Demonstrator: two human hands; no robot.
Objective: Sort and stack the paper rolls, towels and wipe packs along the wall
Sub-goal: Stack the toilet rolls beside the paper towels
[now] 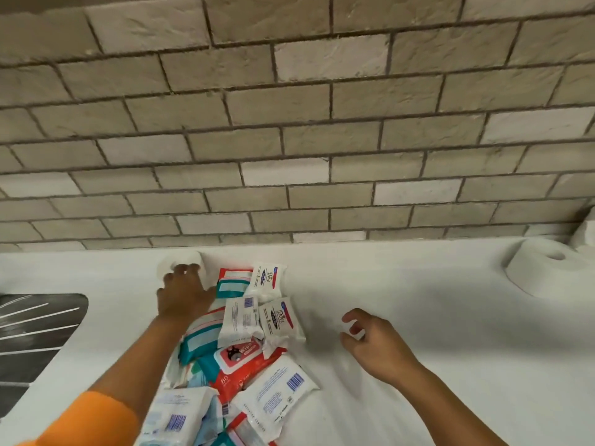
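Observation:
A heap of wipe packs (251, 336) lies on the white counter (418, 365), running from near the wall toward me: white packs, teal-and-red ones and a red pack with a lid (240, 360). My left hand (183, 291) reaches past the heap and its fingers grip a small white paper roll (180, 260) at the foot of the wall. My right hand (376, 342) hovers over bare counter right of the heap, fingers curled and apart, holding nothing. A large white paper roll (544, 272) lies at the right, against the wall.
A brick-pattern tiled wall (289, 140) rises behind the counter. A metal sink drainer (32, 336) sits at the left edge. More white rolls (586, 230) show at the far right edge, partly cut off.

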